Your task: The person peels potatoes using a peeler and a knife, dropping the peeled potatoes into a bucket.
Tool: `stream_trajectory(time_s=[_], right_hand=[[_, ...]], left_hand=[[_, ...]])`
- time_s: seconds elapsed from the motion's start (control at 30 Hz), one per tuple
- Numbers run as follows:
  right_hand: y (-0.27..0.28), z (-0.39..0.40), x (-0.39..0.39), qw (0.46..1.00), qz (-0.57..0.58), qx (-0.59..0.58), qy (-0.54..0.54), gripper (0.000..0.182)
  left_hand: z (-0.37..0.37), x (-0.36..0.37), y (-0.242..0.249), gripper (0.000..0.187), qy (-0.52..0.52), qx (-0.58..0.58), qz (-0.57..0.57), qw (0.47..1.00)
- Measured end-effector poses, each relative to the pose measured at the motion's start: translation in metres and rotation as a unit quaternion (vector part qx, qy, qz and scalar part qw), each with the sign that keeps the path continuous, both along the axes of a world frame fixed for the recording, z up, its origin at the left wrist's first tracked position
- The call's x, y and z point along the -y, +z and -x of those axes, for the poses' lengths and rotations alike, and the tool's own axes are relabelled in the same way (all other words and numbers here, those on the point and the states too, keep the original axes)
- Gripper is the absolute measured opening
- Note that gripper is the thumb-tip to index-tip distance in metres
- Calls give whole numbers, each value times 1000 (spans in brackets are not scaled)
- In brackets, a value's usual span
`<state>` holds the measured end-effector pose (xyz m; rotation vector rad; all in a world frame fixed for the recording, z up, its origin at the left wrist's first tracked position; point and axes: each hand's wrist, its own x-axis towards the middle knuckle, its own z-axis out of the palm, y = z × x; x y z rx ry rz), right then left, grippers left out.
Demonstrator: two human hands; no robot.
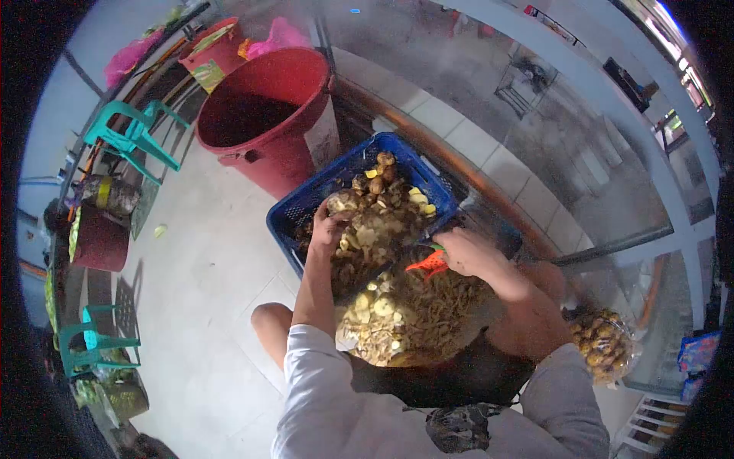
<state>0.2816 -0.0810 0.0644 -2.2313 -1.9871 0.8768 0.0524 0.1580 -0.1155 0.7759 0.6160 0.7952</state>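
Note:
My left hand (pixel 329 228) is closed around a brown, rough-skinned tuber (pixel 342 201) over the left part of a blue crate (pixel 284 218). In my right hand (pixel 468 252), at the crate's near right corner, is a bright orange tool (pixel 430 263) with a bit of green by the fingers. Its kind is not clear, and my fingers partly cover it. Whole brown tubers (pixel 376 183) and pale cut pieces lie in the crate. Between my knees is a heap of peelings (pixel 436 310) with pale yellow slices (pixel 382 306) on it.
A big red bin (pixel 267 149) stands just beyond the crate at the left. Teal plastic chairs (pixel 130 134) and a dark red bucket (pixel 103 241) are along the left. A clear bag of brown tubers (pixel 604 344) sits by my right side. Glass panels run along the right.

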Motion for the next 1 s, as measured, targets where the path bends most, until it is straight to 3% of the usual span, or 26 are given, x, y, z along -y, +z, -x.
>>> stream_trajectory(time_s=[0.07, 0.17, 0.23, 0.3, 0.37, 0.47, 0.6, 0.7, 0.73, 0.83, 1.0], right_hand=[[-5, 6, 0, 1000, -19, -7, 14, 25], [-15, 13, -9, 999, 4, -40, -12, 26], [-33, 13, -17, 992, -91, -75, -52, 28], [-22, 24, -22, 990, -106, -64, -62, 34], [-28, 36, -29, 965, -225, -41, -131, 41], [-10, 47, -29, 970, -176, -117, -117, 42], [46, 75, -21, 971, -72, -207, -96, 48], [74, 85, -18, 984, -51, -115, -124, 60], [66, 82, -16, 981, -109, -113, -111, 81], [61, 83, -18, 984, -133, -113, -44, 93], [67, 96, -23, 967, -185, -166, -58, 95]], left_hand=[[-4, 16, 37, 62, -42, 80, 4, 996], [9, 39, 87, 67, -72, 98, -24, 992], [23, 55, 114, 68, -47, 60, -44, 996], [41, 72, 140, 68, -62, 86, -19, 994], [57, 79, 137, 68, -68, 113, -34, 991], [75, 86, 132, 70, -97, 82, -86, 988], [72, 107, 145, 79, -91, 126, -52, 986], [67, 107, 147, 83, -122, 157, -88, 976], [66, 110, 157, 88, -133, 161, -84, 974], [58, 118, 168, 83, -136, 178, -76, 972], [52, 124, 159, 87, -106, 144, -50, 983]])
